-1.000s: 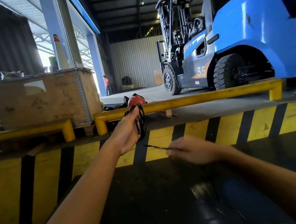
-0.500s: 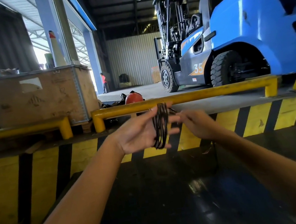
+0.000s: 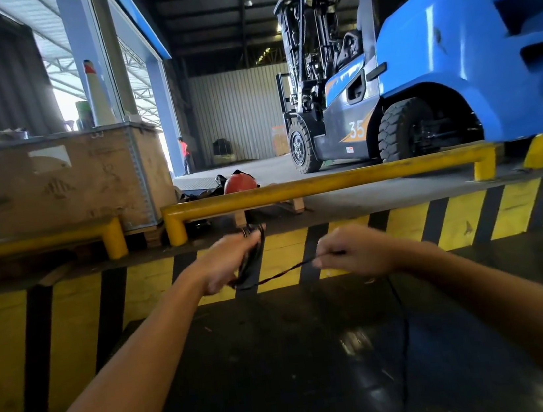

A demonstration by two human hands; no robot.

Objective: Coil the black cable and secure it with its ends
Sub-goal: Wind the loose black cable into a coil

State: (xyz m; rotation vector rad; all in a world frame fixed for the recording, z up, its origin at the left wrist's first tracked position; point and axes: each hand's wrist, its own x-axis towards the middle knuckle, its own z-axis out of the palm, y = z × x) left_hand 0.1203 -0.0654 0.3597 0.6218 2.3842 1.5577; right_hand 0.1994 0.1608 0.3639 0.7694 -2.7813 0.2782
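Observation:
The black cable [image 3: 253,258] is gathered into a narrow upright bundle of loops. My left hand [image 3: 224,264] is closed around that bundle at chest height, in front of the striped wall. A single strand runs from the bottom of the bundle rightward to my right hand [image 3: 348,251], which pinches it between its fingertips. Past my right hand the loose cable tail [image 3: 405,333] hangs down over the dark floor and leaves the view at the bottom.
A yellow-and-black striped kerb wall [image 3: 471,214] stands just ahead, topped by yellow guard rails [image 3: 329,182]. Behind are a blue forklift [image 3: 452,71], a wooden crate [image 3: 66,181], an orange helmet [image 3: 238,183] and a distant person [image 3: 184,155]. The glossy dark floor [image 3: 285,376] lies below my arms.
My right hand has moved away from the bundle to the right, drawing a strand out straight. My left hand has dropped slightly while keeping the loops.

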